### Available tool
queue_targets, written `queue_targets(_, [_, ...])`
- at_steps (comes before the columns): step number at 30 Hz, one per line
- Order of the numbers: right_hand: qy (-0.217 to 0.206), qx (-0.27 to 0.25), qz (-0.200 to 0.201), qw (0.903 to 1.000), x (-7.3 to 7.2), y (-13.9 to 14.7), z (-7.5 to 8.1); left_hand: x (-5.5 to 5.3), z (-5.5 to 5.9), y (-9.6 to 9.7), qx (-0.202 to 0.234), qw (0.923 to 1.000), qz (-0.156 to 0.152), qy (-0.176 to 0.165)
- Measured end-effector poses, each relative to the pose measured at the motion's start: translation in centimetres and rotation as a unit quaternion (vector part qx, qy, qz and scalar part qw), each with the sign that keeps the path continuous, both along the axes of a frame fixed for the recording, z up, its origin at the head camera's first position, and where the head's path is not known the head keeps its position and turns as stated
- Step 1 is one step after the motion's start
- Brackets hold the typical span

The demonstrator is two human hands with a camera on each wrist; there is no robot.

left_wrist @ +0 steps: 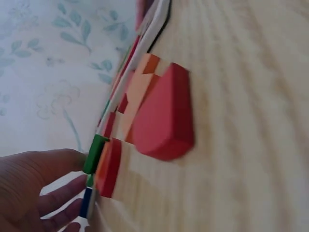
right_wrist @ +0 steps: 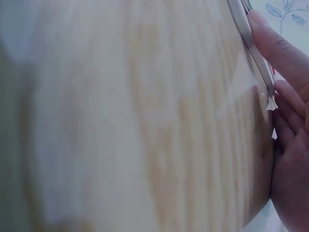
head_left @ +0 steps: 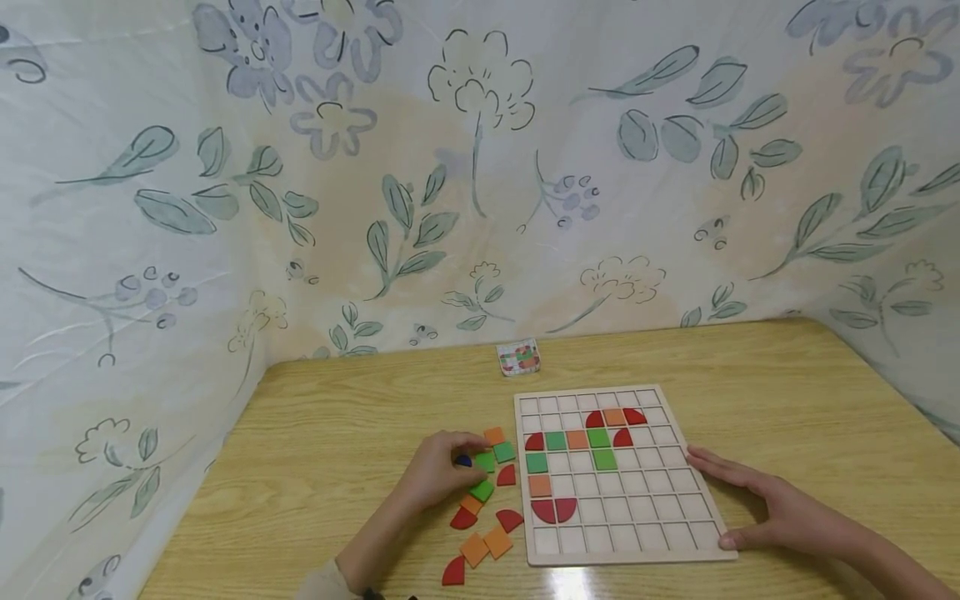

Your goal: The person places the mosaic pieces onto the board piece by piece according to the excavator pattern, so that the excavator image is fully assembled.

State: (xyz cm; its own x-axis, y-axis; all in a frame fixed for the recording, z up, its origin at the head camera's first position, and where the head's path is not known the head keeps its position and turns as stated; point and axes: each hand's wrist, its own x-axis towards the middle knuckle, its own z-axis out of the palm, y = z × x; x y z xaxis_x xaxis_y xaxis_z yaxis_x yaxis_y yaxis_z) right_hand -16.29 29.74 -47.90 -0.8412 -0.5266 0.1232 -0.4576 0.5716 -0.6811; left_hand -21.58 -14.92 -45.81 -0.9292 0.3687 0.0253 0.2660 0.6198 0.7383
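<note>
Over a loose cluster of tiles left of the board, my left hand (head_left: 442, 471) reaches with thumb and index finger apart. Its thumb is at a green square tile (head_left: 482, 490); another green square (head_left: 486, 462) and a blue piece (head_left: 463, 460), partly hidden, lie between thumb and fingers. In the left wrist view the thumb meets the edge of a green tile (left_wrist: 94, 155). The wooden grid board (head_left: 637, 533) holds red quarter-circles, green squares and orange squares in some cells. My right hand (head_left: 780, 504) rests along the board's right edge, thumb at its near corner, fingers extended.
Several red quarter-circles (head_left: 454, 572) and orange squares (head_left: 475, 550) lie near the board's left side. A small picture card (head_left: 518, 357) lies behind the board. Floral cloth (head_left: 480, 167) rises along the table's (head_left: 337, 433) back and sides.
</note>
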Motion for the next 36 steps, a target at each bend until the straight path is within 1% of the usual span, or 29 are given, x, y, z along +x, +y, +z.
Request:
queue_targets(2, [-0.002, -0.001, 0.003, 1.0000, 0.0, 0.0, 0.0, 0.0, 0.3, 0.1, 0.003, 0.9998, -0.004, -0.017])
queue_targets(5, [-0.001, -0.001, 0.004, 1.0000, 0.0, 0.0, 0.0, -0.1, 0.5, 0.2, -0.001, 0.9995, -0.005, -0.032])
queue_targets(11, [-0.001, -0.002, 0.002, 1.0000, 0.0, 0.0, 0.2, -0.3, 0.5, 0.4, -0.002, 0.9992, -0.013, -0.037])
queue_targets(14, [-0.003, -0.005, 0.003, 1.0000, 0.0, 0.0, 0.2, -0.3, 0.4, 0.3, 0.003, 0.9993, -0.014, -0.034])
queue_targets(16, [-0.003, -0.004, 0.003, 1.0000, 0.0, 0.0, 0.2, -0.3, 0.3, 0.2, 0.005, 0.9995, -0.009, -0.031])
queue_targets(23, [-0.008, -0.008, 0.004, 0.9999, 0.0, 0.1, 0.1, -0.3, 0.7, 0.3, -0.004, 1.0000, -0.002, 0.003])
queue_targets(26, [-0.007, -0.006, 0.003, 1.0000, 0.0, 0.1, 0.1, -0.4, 0.8, 0.5, -0.001, 1.0000, -0.002, 0.007])
queue_targets(30, [-0.007, -0.002, 0.003, 1.0000, -0.1, 0.0, 0.2, -0.5, 0.7, 1.2, 0.017, 0.9998, -0.009, 0.007])
queue_targets(33, [-0.008, -0.003, 0.003, 1.0000, -0.1, 0.0, 0.2, -0.6, 0.7, 2.1, 0.033, 0.9993, -0.017, -0.002])
queue_targets(36, [-0.006, -0.006, 0.002, 1.0000, -0.1, 0.0, 0.2, -0.7, 0.7, 3.5, 0.050, 0.9982, -0.022, -0.025])
